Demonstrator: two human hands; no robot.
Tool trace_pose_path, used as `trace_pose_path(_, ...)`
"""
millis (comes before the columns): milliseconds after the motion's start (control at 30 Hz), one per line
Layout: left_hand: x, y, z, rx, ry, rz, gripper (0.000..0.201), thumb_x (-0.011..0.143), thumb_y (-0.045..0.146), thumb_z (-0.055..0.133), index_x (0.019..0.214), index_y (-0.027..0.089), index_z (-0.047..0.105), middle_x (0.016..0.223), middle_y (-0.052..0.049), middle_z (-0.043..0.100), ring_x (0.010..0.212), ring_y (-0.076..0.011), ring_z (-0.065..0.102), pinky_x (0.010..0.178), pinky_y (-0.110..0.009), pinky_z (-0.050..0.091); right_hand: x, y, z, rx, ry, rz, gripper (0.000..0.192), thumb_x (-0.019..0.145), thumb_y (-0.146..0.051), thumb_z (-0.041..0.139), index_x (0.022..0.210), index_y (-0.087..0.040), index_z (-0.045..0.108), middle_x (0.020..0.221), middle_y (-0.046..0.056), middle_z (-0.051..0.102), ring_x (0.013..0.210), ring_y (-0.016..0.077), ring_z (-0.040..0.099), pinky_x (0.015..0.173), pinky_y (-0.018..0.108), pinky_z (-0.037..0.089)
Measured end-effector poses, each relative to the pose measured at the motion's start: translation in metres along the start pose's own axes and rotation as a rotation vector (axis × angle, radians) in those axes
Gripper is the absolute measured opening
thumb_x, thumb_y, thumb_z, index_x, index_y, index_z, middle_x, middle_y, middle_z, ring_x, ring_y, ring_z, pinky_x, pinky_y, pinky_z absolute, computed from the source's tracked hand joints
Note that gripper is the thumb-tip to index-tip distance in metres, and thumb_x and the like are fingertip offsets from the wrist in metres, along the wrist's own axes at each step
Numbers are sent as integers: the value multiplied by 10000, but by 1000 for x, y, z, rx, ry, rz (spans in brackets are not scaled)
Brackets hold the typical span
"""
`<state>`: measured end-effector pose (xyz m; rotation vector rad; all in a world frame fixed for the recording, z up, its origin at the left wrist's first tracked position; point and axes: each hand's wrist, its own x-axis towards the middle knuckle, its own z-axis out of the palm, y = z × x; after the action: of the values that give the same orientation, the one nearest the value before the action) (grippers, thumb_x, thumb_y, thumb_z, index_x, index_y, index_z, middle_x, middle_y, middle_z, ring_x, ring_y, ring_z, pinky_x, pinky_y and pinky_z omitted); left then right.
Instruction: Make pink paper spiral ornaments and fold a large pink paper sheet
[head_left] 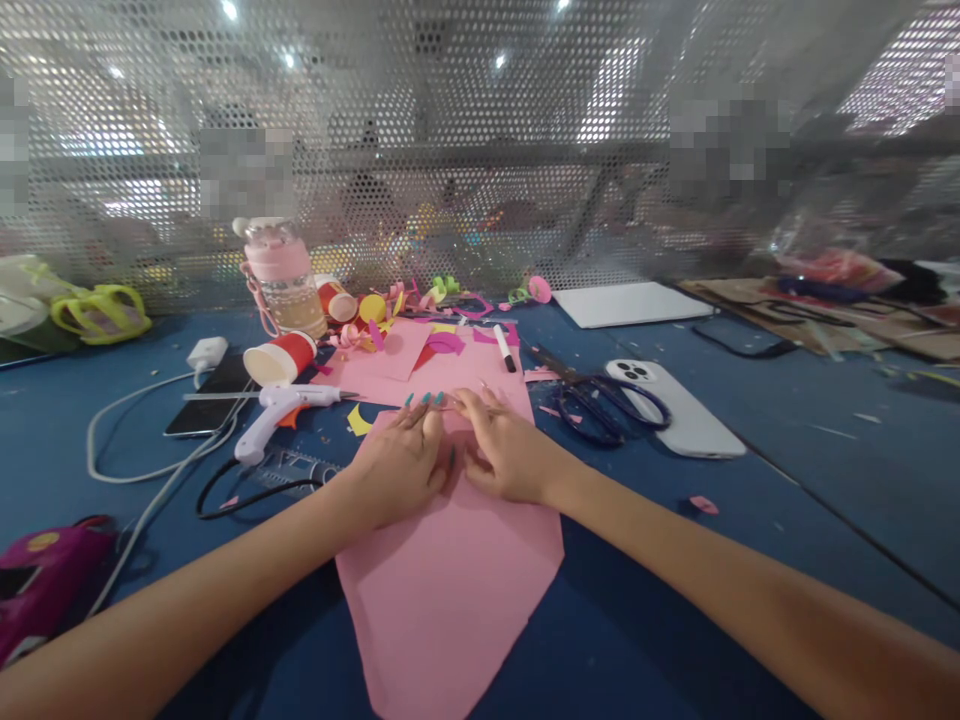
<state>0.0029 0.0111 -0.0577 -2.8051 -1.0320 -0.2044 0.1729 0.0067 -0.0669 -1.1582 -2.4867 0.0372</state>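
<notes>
Pink paper sheet [450, 580] lies flat on the blue table [787, 480], centre of view, its far edge under both hands. Left hand [401, 460] rests palm down on the sheet, fingers together and pointing away, teal nails at the far edge. Right hand [502, 450] sits just beside it, touching at the fingertips, fingers curled down onto the paper; can't tell if it pinches the edge or just presses. Second pink sheet [405, 365] lies beyond, with coloured paper scraps [446, 343] on it and a black marker [505, 348]. Left of the hands: white glue gun [281, 410], red paper cup [281, 358] on its side, phone [214, 395] with white cable. Right: blue-handled scissors [600, 400] touching a white phone [679, 410]. Pink-lidded bottle [285, 275] stands by the perforated screen.
</notes>
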Motion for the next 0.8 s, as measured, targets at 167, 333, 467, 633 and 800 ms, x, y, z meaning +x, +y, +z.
trace_pose_path(167, 0, 0, -1, 6, 15, -5, 389, 790, 205, 380, 1106, -20, 404, 1145, -278, 516, 1167, -328, 428, 949, -470, 377, 0, 0, 0, 8, 14, -6, 605, 677, -183, 377, 1227, 14, 217, 1026, 224, 599, 1069, 292, 516, 976, 568, 258)
trace_pose_path(333, 0, 0, 2, 2, 61, 3, 351, 796, 219, 378, 1090, 30, 412, 1132, -244, 539, 1154, -315, 448, 937, -479, 386, 0, 0, 0, -4, 20, -19, 604, 676, -183, 379, 1226, 8, 219, 1034, 222, 595, 1031, 287, 541, 978, 561, 264)
trace_pose_path(467, -1, 0, 3, -21, 83, -7, 351, 797, 222, 380, 1089, 30, 413, 1142, -250, 530, 1154, -305, 452, 949, -469, 380, -1, 0, 1, 7, 29, -30, 612, 672, -180, 385, 1236, -18, 210, 984, 183, 621, 1015, 277, 551, 983, 565, 253)
trace_pose_path(633, 0, 1, 2, 10, 70, -8, 343, 801, 215, 376, 1077, 19, 426, 1105, -239, 555, 1138, -297, 470, 956, -450, 384, 0, -1, -1, -3, 17, -27, 598, 670, -176, 386, 1218, 9, 236, 1007, 212, 608, 1014, 291, 548, 977, 569, 257)
trace_pose_path(800, 0, 0, 3, 29, 80, 15, 348, 799, 219, 379, 1077, 20, 440, 1128, -242, 538, 1137, -303, 469, 954, -458, 383, 0, -1, -2, 5, 14, -32, 594, 668, -169, 389, 1220, -14, 235, 1020, 210, 605, 1006, 296, 551, 953, 593, 268)
